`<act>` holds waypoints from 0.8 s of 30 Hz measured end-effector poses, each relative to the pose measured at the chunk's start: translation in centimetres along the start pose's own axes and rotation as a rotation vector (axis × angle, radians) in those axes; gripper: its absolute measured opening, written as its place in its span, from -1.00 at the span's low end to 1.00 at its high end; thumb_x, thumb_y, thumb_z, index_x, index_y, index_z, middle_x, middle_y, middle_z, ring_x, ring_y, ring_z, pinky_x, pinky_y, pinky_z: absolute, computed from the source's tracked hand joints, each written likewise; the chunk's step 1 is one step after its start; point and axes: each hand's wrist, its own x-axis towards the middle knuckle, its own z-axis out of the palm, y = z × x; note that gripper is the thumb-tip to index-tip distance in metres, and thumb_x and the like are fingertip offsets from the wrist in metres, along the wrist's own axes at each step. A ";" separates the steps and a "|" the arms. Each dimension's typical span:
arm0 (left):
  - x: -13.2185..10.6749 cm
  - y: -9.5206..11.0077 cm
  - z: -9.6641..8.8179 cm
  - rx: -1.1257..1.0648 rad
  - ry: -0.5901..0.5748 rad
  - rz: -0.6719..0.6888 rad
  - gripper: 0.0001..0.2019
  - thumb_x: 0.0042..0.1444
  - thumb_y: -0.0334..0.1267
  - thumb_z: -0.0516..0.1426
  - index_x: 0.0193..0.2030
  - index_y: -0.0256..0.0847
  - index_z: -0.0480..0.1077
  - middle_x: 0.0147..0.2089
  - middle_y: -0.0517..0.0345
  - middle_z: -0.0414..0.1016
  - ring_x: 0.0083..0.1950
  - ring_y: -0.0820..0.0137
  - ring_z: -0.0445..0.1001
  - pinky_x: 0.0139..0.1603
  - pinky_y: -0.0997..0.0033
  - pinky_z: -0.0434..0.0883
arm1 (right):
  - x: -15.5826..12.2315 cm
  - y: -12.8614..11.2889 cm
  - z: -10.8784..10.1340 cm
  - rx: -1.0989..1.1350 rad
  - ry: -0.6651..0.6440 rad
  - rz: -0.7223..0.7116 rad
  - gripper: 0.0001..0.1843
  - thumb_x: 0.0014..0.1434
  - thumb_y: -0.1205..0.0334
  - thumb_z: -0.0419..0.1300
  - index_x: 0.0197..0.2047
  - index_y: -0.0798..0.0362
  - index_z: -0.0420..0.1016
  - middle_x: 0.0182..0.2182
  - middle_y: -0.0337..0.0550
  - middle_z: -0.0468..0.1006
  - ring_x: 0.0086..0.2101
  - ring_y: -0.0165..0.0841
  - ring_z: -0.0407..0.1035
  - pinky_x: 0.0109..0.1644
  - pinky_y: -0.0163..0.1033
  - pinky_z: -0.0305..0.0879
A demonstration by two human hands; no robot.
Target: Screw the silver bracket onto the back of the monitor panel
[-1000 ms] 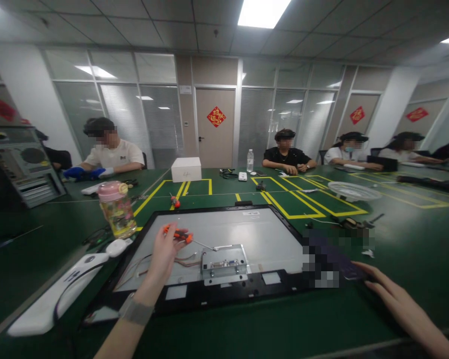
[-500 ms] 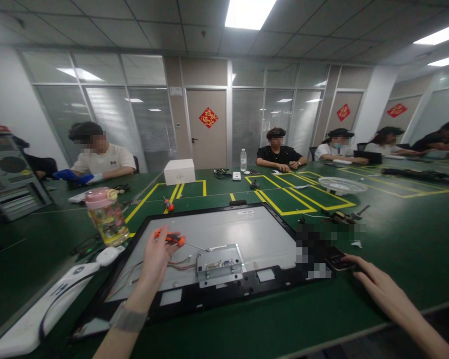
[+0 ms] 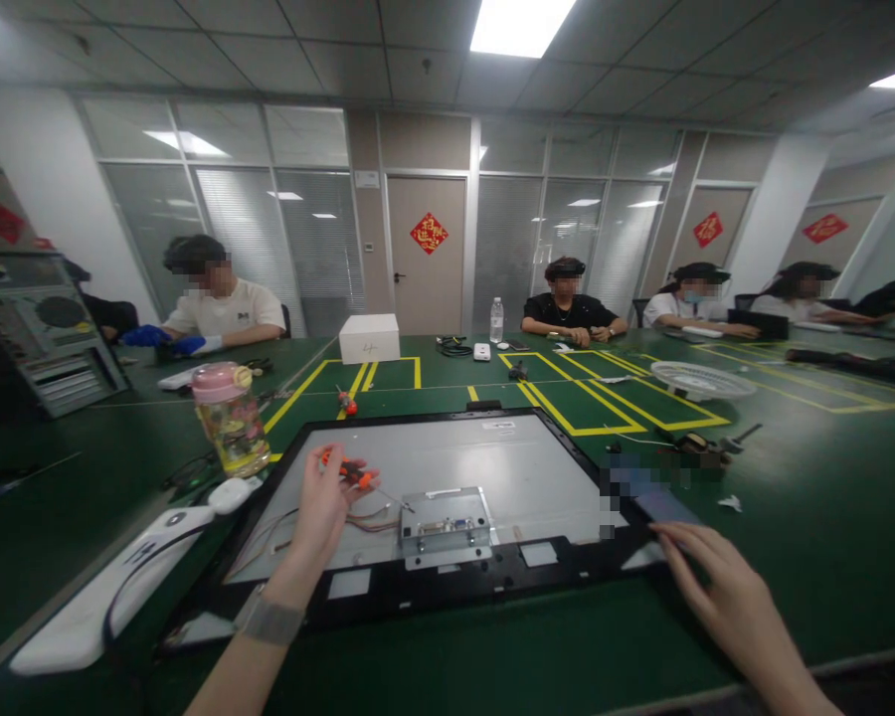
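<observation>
My left hand [image 3: 329, 489] is closed around an orange-and-black screwdriver [image 3: 352, 471] above the left part of a flat display panel [image 3: 433, 447] with a black frame. The screwdriver's thin shaft points right, toward a metal bracket [image 3: 446, 527] with connector ports, fixed on the panel's grey back. Thin cables [image 3: 369, 521] run left from the bracket. My right hand [image 3: 723, 587] is at the panel's right corner, fingers stretched out and the fingertips at the near edge of a phone-like, partly blurred flat object [image 3: 660, 502]. Whether they press on it or on the frame, I cannot tell.
A pink-lidded bottle [image 3: 231, 423] and a white power bank-like device [image 3: 111, 592] with a black cable are on the left. Beyond the panel are a white box [image 3: 370, 338], a red-tipped tool [image 3: 348, 403] and a white round dish [image 3: 701, 380]. Several people sit across the table.
The view has turned slightly left. My right hand has moved left, closer to the panel's corner, and the phone-like object's surface now looks bluish. My left hand still holds the screwdriver by the bracket.
</observation>
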 end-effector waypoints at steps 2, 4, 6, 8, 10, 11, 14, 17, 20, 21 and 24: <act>-0.1 0.1 0.0 0.008 -0.004 -0.033 -0.94 0.27 -0.35 0.04 -0.19 -0.13 0.20 -0.54 0.31 0.47 -0.55 0.31 0.58 -0.54 0.31 0.57 | 0.7 -3.3 1.2 0.111 -0.129 -0.084 -0.67 0.30 0.05 0.05 -0.15 -0.01 0.59 -0.17 0.04 0.65 -0.13 -0.10 0.54 -0.01 0.02 0.48; -0.3 0.2 0.0 -0.002 -0.007 -0.054 -0.95 0.26 -0.34 0.03 -0.20 -0.14 0.19 -0.53 0.33 0.44 -0.54 0.35 0.56 -0.54 0.33 0.57 | 1.3 -6.5 2.2 0.192 -0.234 -0.096 -0.70 0.31 0.10 0.08 -0.05 -0.04 0.58 -0.02 0.02 0.60 0.00 -0.11 0.50 0.09 0.02 0.44; -0.4 0.2 0.1 -0.020 -0.028 -0.083 -0.95 0.23 -0.37 0.00 -0.19 -0.14 0.19 -0.52 0.34 0.42 -0.53 0.36 0.56 -0.52 0.30 0.58 | 1.6 -8.9 2.8 0.260 -0.351 -0.094 -0.70 0.33 0.11 0.08 0.01 -0.06 0.56 0.07 0.01 0.55 0.07 -0.12 0.45 0.16 0.01 0.41; -0.5 0.3 0.3 -0.037 -0.060 -0.098 -0.86 0.17 -0.41 -0.03 -0.15 -0.14 0.18 -0.50 0.35 0.40 -0.48 0.35 0.57 -0.45 0.21 0.61 | 1.7 -10.4 2.9 0.306 -0.412 -0.105 -0.70 0.33 0.11 0.09 0.00 -0.06 0.57 0.06 0.02 0.55 0.08 -0.11 0.45 0.18 0.04 0.39; -0.7 0.3 0.5 -0.005 -0.105 -0.089 -0.78 0.11 -0.37 0.05 -0.09 -0.13 0.16 -0.45 0.35 0.41 -0.45 0.34 0.58 -0.42 0.15 0.62 | 1.7 -11.1 2.8 0.337 -0.451 -0.121 -0.69 0.34 0.11 0.06 -0.01 -0.05 0.58 0.03 0.03 0.57 0.07 -0.11 0.45 0.18 0.06 0.38; -0.9 0.4 0.7 0.020 -0.129 -0.055 -0.72 0.09 -0.32 0.11 -0.07 -0.11 0.15 -0.41 0.35 0.41 -0.44 0.33 0.59 -0.41 0.15 0.62 | 1.7 -11.1 2.7 0.348 -0.468 -0.124 -0.69 0.34 0.11 0.06 -0.01 -0.04 0.58 0.03 0.04 0.57 0.06 -0.10 0.45 0.18 0.08 0.38; -1.5 0.4 1.1 0.135 -0.210 0.125 -0.55 0.01 -0.14 0.23 -0.01 -0.12 0.16 -0.35 0.33 0.39 -0.44 0.33 0.58 -0.47 0.24 0.61 | 1.7 -11.1 2.4 0.373 -0.493 -0.096 -0.69 0.34 0.10 0.07 -0.04 -0.03 0.60 0.03 0.06 0.57 0.06 -0.07 0.45 0.18 0.09 0.37; -2.1 0.3 1.3 0.217 -0.250 0.256 -0.50 0.01 -0.06 0.26 0.03 -0.12 0.18 -0.31 0.31 0.36 -0.46 0.37 0.56 -0.53 0.37 0.57 | 2.3 -11.8 2.4 0.432 -0.493 -0.044 -0.68 0.34 0.08 0.06 -0.07 -0.02 0.61 0.01 0.06 0.58 0.03 -0.07 0.47 0.16 0.07 0.38; -2.5 -0.1 1.3 0.265 -0.301 0.293 -0.52 0.02 -0.07 0.26 0.03 -0.12 0.23 -0.30 0.29 0.35 -0.44 0.40 0.56 -0.52 0.43 0.56 | 3.9 -13.4 2.6 0.526 -0.524 -0.043 -0.69 0.35 0.10 0.05 -0.10 -0.01 0.61 -0.03 0.05 0.59 0.00 -0.09 0.48 0.13 0.00 0.41; -2.6 -0.3 1.2 0.280 -0.321 0.298 -0.53 0.02 -0.08 0.26 0.03 -0.12 0.25 -0.29 0.29 0.35 -0.43 0.41 0.56 -0.51 0.43 0.56 | 4.5 -14.0 2.7 0.555 -0.543 -0.061 -0.69 0.35 0.11 0.05 -0.10 -0.01 0.61 -0.03 0.05 0.59 0.00 -0.11 0.48 0.13 -0.02 0.40; -2.6 -0.8 1.0 0.314 -0.363 0.316 -0.56 0.06 -0.09 0.26 0.04 -0.13 0.28 -0.28 0.28 0.33 -0.41 0.40 0.56 -0.50 0.44 0.56 | 6.2 -15.6 3.4 0.598 -0.589 -0.107 -0.68 0.37 0.12 0.02 -0.14 0.01 0.60 -0.08 0.03 0.59 -0.05 -0.14 0.50 0.09 -0.05 0.41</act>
